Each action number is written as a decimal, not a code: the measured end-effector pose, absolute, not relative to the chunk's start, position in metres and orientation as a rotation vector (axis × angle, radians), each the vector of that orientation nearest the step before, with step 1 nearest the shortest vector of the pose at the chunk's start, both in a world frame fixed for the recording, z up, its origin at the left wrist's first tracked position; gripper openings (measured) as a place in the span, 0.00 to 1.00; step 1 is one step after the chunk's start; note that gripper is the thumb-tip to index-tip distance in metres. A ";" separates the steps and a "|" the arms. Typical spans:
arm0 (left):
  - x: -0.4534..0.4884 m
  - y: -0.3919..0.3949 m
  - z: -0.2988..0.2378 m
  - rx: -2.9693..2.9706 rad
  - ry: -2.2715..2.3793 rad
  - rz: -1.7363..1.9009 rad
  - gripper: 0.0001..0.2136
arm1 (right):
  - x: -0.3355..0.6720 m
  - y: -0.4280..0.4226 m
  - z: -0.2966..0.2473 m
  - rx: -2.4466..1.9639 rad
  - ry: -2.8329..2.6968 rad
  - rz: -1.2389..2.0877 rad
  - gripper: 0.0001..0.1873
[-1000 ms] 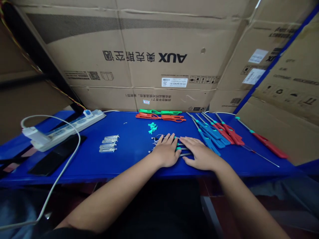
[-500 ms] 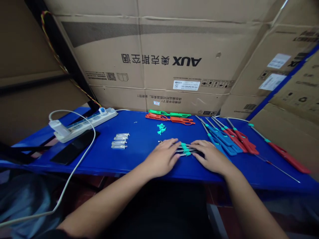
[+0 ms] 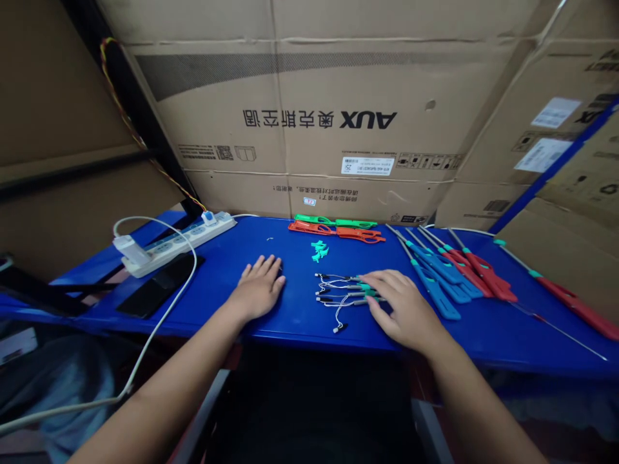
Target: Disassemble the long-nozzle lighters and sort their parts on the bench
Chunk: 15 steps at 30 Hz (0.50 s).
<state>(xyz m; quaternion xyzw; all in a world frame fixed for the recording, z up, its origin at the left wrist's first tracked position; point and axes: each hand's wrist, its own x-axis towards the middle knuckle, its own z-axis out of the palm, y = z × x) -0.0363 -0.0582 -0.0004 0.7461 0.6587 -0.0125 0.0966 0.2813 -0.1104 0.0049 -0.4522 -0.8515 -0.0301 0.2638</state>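
Observation:
My left hand lies palm down on the blue table with its fingers spread, covering the spot where the small clear tubes were. Under and beside my right hand is a row of metal lighter rods with green collars. Thin white wires with small black and white ends trail from them to the left. The fingers of my right hand reach over the collars, thumb apart. The rods' far ends are hidden under that hand.
Green trigger pieces lie mid-table, behind them a green handle shell and orange shells. Blue lighters and red lighters lie at the right. A power strip and a black phone occupy the left.
My left hand has left the rods and moved left, onto the clear tubes' spot. The wires at the rods' left ends now show. My right hand stays by the rods.

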 end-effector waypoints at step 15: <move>-0.074 0.075 0.044 2.197 2.168 0.199 0.22 | 0.164 0.010 0.039 -1.274 -2.681 0.034 0.16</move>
